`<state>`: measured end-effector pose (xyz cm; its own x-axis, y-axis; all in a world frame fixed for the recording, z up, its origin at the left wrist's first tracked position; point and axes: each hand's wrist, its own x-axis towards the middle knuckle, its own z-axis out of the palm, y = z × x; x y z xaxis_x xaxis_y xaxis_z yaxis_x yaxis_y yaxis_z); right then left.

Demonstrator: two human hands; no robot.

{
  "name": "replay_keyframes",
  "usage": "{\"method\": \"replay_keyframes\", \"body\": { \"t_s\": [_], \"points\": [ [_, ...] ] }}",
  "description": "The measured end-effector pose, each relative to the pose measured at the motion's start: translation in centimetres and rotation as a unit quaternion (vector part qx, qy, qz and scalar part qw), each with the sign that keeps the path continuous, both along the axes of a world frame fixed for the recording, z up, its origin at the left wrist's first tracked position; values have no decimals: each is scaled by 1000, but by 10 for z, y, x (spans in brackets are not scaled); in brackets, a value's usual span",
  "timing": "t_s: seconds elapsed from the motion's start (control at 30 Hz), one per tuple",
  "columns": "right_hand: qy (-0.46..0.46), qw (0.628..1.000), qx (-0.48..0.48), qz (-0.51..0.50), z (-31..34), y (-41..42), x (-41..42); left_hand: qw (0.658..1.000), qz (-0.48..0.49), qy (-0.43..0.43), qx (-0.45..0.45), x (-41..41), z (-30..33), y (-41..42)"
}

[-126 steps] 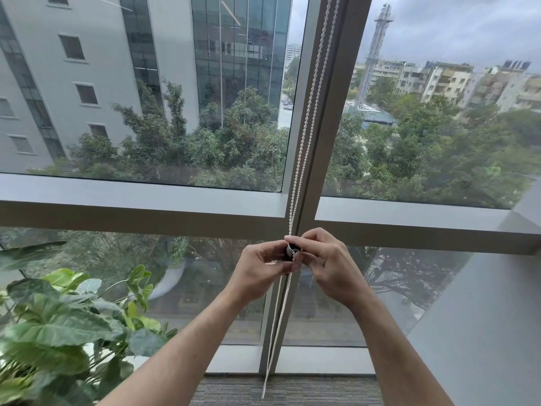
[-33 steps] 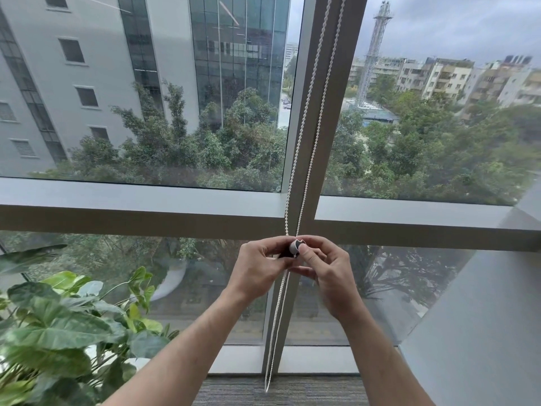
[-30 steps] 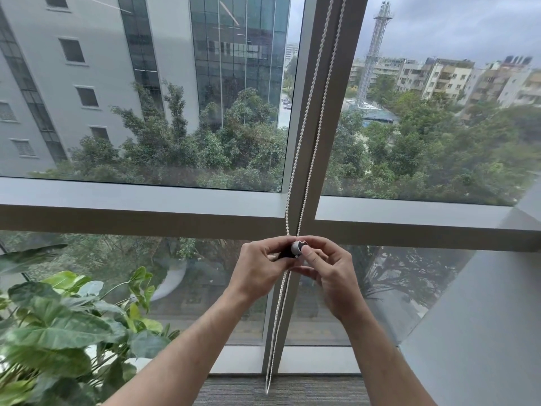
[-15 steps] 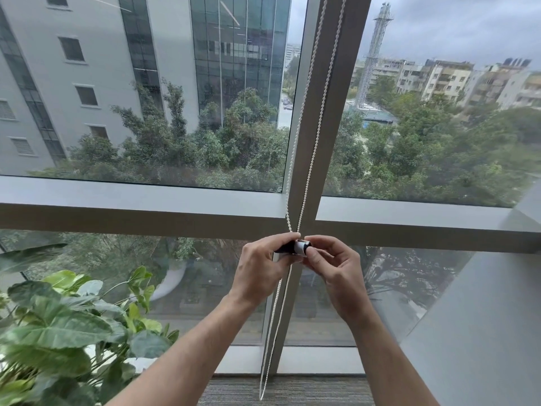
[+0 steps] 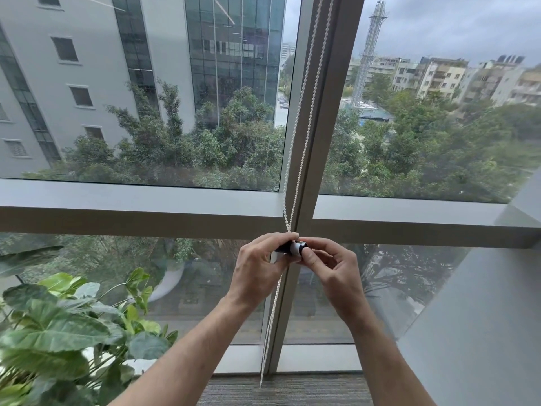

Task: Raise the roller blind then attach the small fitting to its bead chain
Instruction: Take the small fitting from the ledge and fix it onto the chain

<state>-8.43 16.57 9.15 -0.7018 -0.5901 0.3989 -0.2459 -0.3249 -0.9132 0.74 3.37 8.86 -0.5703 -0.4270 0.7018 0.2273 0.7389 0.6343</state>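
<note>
The small fitting (image 5: pixel 292 248) is pinched from both sides: the thumb and forefinger of the left hand (image 5: pixel 257 271) are curled round its black end, and the thumb and forefinger of the right hand (image 5: pixel 333 269) are closed on its white end. The remaining fingers of both hands are loosely curled and hold nothing that can be seen. The fitting is held right against the bead chain (image 5: pixel 295 159), at the level just below the horizontal bar of the window frame (image 5: pixel 140 206), in front of the vertical bar.

A slip is judged the main risk: the part is small and only partly covered by fingertips, so uneven pressure could let it twist or pop free and fall toward the carpet (image 5: pixel 292 391). The chain hangs loose below the fitting, so a bead could also be missed or the wrong strand caught if the two strands are not kept apart. Whether the chain is already seated in the fitting cannot be told.

The fitting's long axis lies roughly horizontal, across the chain, with the white end pointed toward the right hand and slightly down.
</note>
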Motion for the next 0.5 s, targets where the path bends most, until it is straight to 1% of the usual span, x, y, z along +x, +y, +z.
{"method": "replay_keyframes", "body": {
  "t_s": [0.13, 0.33, 0.43, 0.5],
  "points": [
    [9, 1000, -1, 3, -1, 2, 0, 1000, 3, 3, 0, 1, 1, 1],
    [52, 998, 5, -35, -3, 3, 3, 1000, 13, 11, -2, 4, 4, 8],
    [48, 999, 0, -25, -2, 3, 5, 1000, 12, 14, -1, 6, 6, 10],
    [65, 997, 2, -33, -2, 4, 5, 1000, 13, 14, 1, 6, 6, 11]
  ]
}}
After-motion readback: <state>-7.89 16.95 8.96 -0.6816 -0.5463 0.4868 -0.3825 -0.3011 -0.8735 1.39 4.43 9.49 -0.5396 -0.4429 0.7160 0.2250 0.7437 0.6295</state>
